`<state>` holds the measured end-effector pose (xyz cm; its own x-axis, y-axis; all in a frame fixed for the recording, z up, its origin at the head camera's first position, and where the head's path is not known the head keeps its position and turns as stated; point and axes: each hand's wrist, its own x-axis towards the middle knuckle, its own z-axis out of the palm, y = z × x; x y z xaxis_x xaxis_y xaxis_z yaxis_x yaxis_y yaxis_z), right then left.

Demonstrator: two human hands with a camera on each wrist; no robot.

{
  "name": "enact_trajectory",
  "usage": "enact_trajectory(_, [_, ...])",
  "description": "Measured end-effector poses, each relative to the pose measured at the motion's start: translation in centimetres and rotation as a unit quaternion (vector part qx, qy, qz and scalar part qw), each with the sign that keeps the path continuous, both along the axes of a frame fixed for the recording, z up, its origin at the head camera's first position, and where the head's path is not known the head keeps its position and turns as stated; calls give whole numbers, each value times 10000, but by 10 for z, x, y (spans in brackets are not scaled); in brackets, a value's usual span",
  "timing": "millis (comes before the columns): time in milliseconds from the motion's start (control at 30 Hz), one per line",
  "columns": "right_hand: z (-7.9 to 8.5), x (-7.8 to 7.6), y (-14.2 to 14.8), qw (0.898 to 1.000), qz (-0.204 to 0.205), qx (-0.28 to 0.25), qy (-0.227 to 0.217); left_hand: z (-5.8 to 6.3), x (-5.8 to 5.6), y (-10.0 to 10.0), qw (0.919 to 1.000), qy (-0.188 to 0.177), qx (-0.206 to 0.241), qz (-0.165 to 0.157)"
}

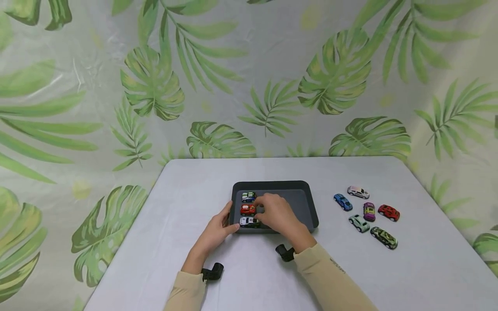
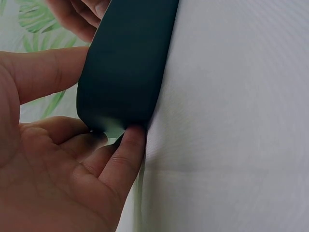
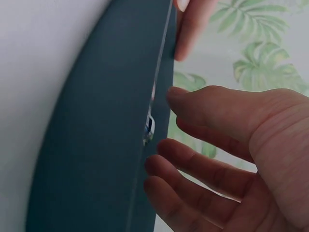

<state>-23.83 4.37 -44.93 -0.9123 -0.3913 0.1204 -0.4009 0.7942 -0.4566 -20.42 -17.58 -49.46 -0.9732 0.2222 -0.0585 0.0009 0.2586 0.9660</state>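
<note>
A dark grey tray (image 1: 289,185) lies on the table, with three toy cars in a column along its left side: a green, white and blue car (image 1: 249,197), a red car (image 1: 247,210) and a white and black car (image 1: 249,222). My left hand (image 1: 215,231) grips the tray's left edge, thumb at the rim and fingers against its outside and underside in the left wrist view. Over the tray, my right hand (image 1: 278,214) has thumb and forefinger at the right end of the red car. In the right wrist view its fingers are spread apart and loosely bent, nothing visible between them.
Right of the tray lie several more toy cars: a blue one (image 1: 343,201), a white and pink one (image 1: 358,192), a purple one (image 1: 369,211), a red one (image 1: 388,212), a pale green one (image 1: 359,223) and a camouflage one (image 1: 384,237). A leaf-patterned curtain (image 1: 272,77) hangs behind.
</note>
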Motion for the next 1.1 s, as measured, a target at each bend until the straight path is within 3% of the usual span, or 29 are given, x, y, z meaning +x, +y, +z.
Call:
enact_trajectory(167, [4, -1, 10, 9998, -153, -81, 58, 14, 7, 4, 10000, -31, 13, 3])
enact_trajectory(400, [9, -3, 26, 9989, -416, -164, 121, -4, 0, -2, 9999, 83, -132, 68])
enact_trajectory(1100, [22, -15, 97, 9933, -912, -503, 504, -9, -3, -2, 9998, 94, -156, -3])
